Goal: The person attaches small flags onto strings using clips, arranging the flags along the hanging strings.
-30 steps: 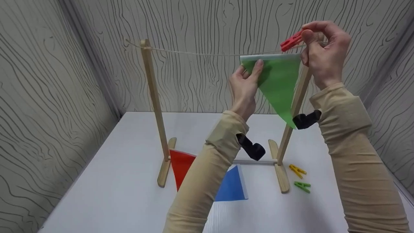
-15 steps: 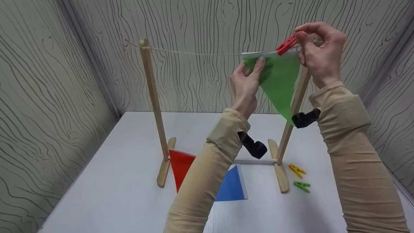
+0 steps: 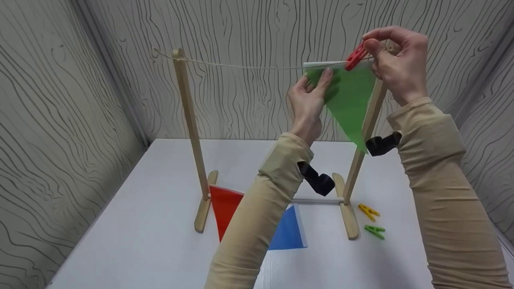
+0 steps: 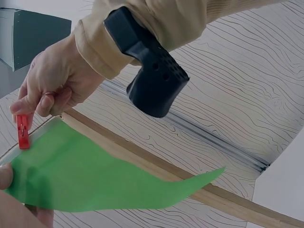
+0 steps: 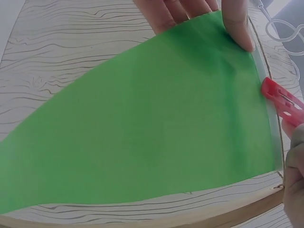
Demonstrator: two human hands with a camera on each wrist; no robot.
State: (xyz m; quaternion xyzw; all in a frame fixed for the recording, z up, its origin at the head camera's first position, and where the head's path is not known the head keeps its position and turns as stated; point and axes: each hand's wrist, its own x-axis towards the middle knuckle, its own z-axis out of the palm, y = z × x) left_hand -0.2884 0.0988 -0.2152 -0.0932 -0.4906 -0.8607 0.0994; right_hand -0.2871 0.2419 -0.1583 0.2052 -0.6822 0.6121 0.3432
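A green triangular pennant [image 3: 349, 98] with a white top edge hangs at the string [image 3: 249, 67], near the right wooden post. My left hand [image 3: 307, 100] pinches its upper left corner, thumb in front and fingers behind. Between thumb and forefinger, my right hand [image 3: 405, 64] holds a red clothespin [image 3: 355, 57] by its handle end. The tip of that clothespin [image 5: 275, 92] lies at the white top edge and the string in the right wrist view. Whether it bites on both, I cannot tell. Some lower fingers of the right hand sit close to the pennant's right corner.
A wooden stand with a left post [image 3: 190, 128] and a right post [image 3: 373, 112] carries the string. On the white table [image 3: 132, 224] lie a red pennant [image 3: 225, 204] and a blue pennant [image 3: 287, 233], partly behind my left sleeve. A yellow clothespin [image 3: 368, 211] and a green clothespin [image 3: 375, 230] lie right of the stand.
The pennant's top edge has risen to the string and shifted slightly right with my left hand. My right hand has brought the red clothespin lower and left, onto that edge, and tilted it more steeply.
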